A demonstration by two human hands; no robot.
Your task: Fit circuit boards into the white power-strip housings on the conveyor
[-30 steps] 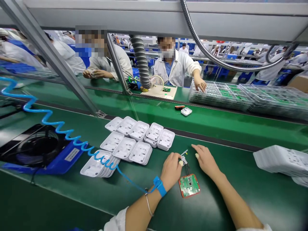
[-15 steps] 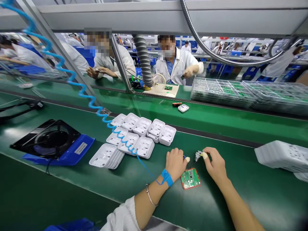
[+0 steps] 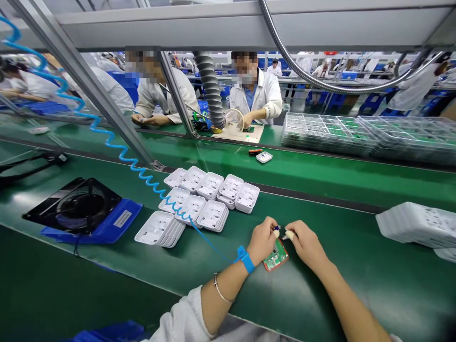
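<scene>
A green circuit board with an orange-red rim (image 3: 276, 257) lies on the green bench in front of me. Over its left edge, my left hand (image 3: 261, 241) pinches a small dark blue part (image 3: 277, 228) between its fingertips. My right hand (image 3: 307, 242) is closed on a small grey part (image 3: 284, 237) just above the board's top corner. The fingertips of both hands, wearing pale finger cots, are close together, with a narrow gap between them. Fingers hide much of both small parts. A blue wrist strap (image 3: 245, 259) with a coiled cord is around my left wrist.
Stacks of white plastic housings (image 3: 213, 214) stand left of my hands, with the coiled blue cord (image 3: 137, 170) across them. More white housings (image 3: 409, 223) stand at right. A black fan (image 3: 83, 204) rests on a blue bin. Opposite, co-workers sit behind the green belt (image 3: 320, 168).
My right hand has moved left with the grey part, bringing it near my left fingertips. The board sits slightly further left and turned. The co-worker opposite has lowered a hand to the work board.
</scene>
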